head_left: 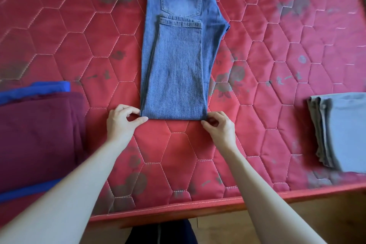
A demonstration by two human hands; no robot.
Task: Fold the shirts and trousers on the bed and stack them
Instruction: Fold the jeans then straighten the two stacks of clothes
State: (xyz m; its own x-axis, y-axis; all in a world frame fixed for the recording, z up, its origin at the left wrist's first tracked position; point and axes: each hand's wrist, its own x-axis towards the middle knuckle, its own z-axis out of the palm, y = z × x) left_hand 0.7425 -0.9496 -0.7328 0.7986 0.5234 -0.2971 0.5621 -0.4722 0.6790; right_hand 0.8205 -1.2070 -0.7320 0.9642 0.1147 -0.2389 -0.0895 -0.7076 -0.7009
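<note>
Both hands (174, 125) pinch folded jeans (176, 69) on red quilted mattress (257, 105); wooden floor (297, 220) below.

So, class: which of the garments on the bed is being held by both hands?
The blue jeans in the middle: left hand and right hand pinch their near corners. The side piles lie untouched.

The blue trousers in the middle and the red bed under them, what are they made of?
The blue trousers look like denim: faded blue twill weave, stitched seams and a back pocket. The red bed top looks like a quilted woven fabric, slightly shiny, with pale stitching in hexagons and a worn grey flower print. Its filling can't be seen.
</note>
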